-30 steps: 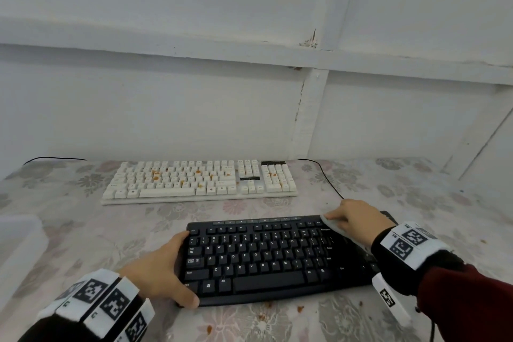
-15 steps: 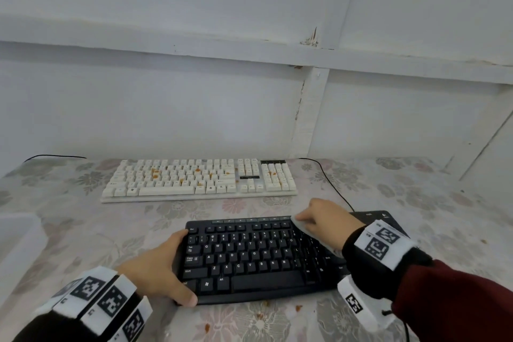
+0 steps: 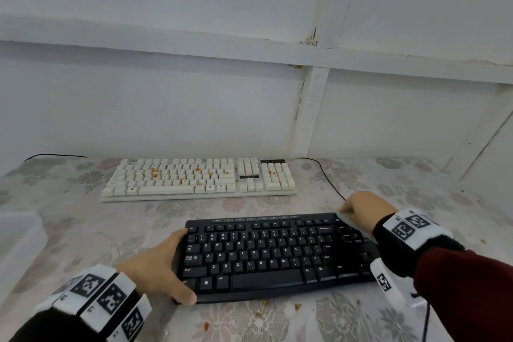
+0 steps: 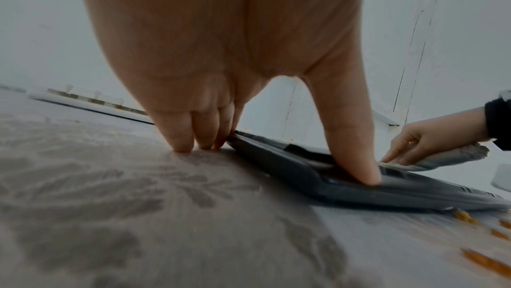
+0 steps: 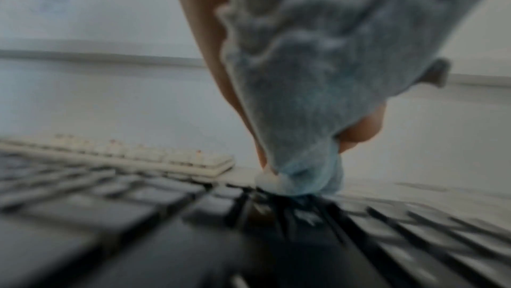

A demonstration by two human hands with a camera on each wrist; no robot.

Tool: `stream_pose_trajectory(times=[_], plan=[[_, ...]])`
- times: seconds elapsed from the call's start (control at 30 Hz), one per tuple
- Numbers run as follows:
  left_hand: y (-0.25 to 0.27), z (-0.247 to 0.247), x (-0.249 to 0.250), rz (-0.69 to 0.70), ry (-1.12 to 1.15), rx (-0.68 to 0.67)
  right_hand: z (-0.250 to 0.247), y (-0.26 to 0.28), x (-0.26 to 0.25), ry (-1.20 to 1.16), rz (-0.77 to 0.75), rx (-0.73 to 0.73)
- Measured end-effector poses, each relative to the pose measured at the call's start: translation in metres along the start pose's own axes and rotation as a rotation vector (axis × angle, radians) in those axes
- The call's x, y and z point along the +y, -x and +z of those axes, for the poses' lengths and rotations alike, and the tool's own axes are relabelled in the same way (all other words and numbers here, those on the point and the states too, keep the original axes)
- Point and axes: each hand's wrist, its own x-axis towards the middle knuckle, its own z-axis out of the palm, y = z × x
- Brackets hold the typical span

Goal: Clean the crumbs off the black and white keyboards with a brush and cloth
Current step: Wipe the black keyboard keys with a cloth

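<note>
Midway through the task: the right hand [image 3: 363, 209] presses a pale blue cloth [image 5: 309, 96], bunched under curled fingers, onto the far right corner of the black keyboard [image 3: 266, 255], which lies at the near edge of the tabletop [image 3: 83, 230]. The left hand [image 3: 158, 266] steadies its left end — thumb on the near corner, fingers on the table. Its keys look clear; orange crumbs [image 3: 259, 314] lie just in front. The white keyboard [image 3: 197, 179], along the far edge, is still strewn with crumbs — untouched. No brush is visible.
</note>
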Motion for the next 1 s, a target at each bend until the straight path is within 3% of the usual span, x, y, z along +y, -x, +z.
stream_pose_trajectory(times=[0.17,0.3,0.5,0.73,1.0], plan=[[-0.001,0.0,-0.002,0.01,0.01,0.001,-0.001,0.014,-0.052,-0.086,-0.284,0.038],[-0.002,0.0,-0.004,0.03,0.032,0.001,0.014,0.013,-0.06,0.003,-0.317,0.008],[-0.001,0.002,-0.004,0.047,0.075,0.003,0.024,0.003,-0.019,0.078,-0.198,0.123],[0.0,0.001,-0.006,0.031,0.058,0.008,0.019,0.007,0.01,0.118,-0.106,0.094],[-0.001,0.001,-0.003,0.013,-0.004,0.019,0.018,0.001,0.056,-0.001,0.12,0.081]])
